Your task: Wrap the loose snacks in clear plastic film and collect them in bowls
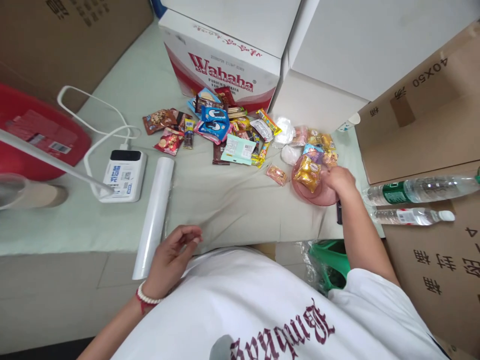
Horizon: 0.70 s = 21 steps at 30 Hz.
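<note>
left hand (pixel 168 262), left of centre in the lower half of the frame: fingers loosely curled and directed toward the upper right, thumb apart from the fingers, grasp empty. left forearm (pixel 116 320): rising obliquely from the bottom edge at lower left. right hand (pixel 340 179), right of centre at mid-height: back uppermost, knuckles bent, fingers directed leftward, fingertips too obscured to show their closure. right forearm (pixel 365 240): extended from lower right, reaching higher in the frame than the left.
</note>
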Each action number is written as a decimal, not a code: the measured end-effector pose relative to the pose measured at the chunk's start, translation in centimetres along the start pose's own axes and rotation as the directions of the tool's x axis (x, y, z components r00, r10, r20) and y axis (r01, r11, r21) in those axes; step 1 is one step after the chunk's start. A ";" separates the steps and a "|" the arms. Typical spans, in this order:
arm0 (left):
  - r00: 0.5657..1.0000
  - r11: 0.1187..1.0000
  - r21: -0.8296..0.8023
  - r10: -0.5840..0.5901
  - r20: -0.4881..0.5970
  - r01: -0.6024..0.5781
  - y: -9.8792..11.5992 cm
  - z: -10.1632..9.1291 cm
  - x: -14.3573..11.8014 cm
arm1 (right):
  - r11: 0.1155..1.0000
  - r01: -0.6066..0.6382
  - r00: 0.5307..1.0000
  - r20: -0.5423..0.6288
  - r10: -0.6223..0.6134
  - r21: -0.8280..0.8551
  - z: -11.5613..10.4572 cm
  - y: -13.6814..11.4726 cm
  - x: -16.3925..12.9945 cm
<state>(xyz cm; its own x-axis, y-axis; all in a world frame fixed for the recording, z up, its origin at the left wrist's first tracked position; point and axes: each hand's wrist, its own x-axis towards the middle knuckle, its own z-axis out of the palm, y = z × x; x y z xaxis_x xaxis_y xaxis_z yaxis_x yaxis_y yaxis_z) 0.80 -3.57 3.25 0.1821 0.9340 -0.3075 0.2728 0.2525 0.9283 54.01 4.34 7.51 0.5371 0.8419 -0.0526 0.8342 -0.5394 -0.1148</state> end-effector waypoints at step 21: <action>0.990 0.968 0.213 0.139 -0.006 -0.134 -0.2 -0.1 0.4 | 0.934 0.266 0.936 0.296 -0.190 -0.240 -0.8 -4.2 12.8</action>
<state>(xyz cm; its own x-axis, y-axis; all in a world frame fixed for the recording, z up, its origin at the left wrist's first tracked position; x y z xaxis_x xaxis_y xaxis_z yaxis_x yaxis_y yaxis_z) 0.77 -3.24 2.96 0.2121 0.9616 -0.1744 0.4412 0.0650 0.8950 57.46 17.41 8.15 0.3071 0.8961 -0.3206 0.9516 -0.2842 0.1170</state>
